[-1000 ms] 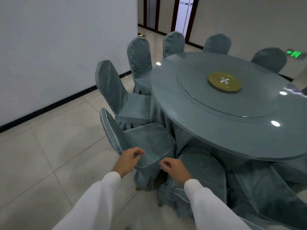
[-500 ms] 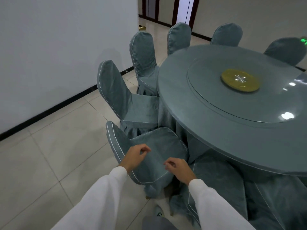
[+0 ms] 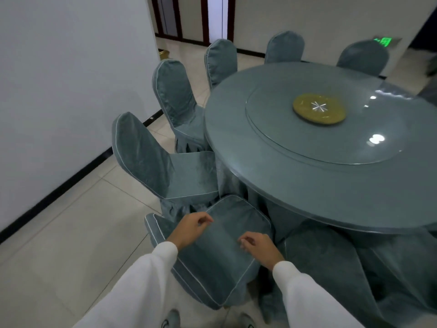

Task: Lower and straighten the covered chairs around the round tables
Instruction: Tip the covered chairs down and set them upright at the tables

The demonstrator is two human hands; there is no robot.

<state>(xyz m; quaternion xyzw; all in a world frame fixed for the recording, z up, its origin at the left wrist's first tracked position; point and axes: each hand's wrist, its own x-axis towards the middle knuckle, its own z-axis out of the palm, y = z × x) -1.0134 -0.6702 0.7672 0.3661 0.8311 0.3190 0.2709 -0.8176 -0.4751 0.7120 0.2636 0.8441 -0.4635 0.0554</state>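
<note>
Head view shows one round table (image 3: pixel 272 171) with five upright covered chairs (image 3: pixel 151 157) around it and two tipped ones. Left hand (image 3: pixel 189 229) and right hand (image 3: pixel 260 247), fingers curled, hold nothing above the near tipped chair (image 3: pixel 220 263), just beside the table.

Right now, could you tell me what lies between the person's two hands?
In the head view, only the seat of the nearest covered chair lies between the left hand and right hand: bare fabric, nothing resting on it.
</note>
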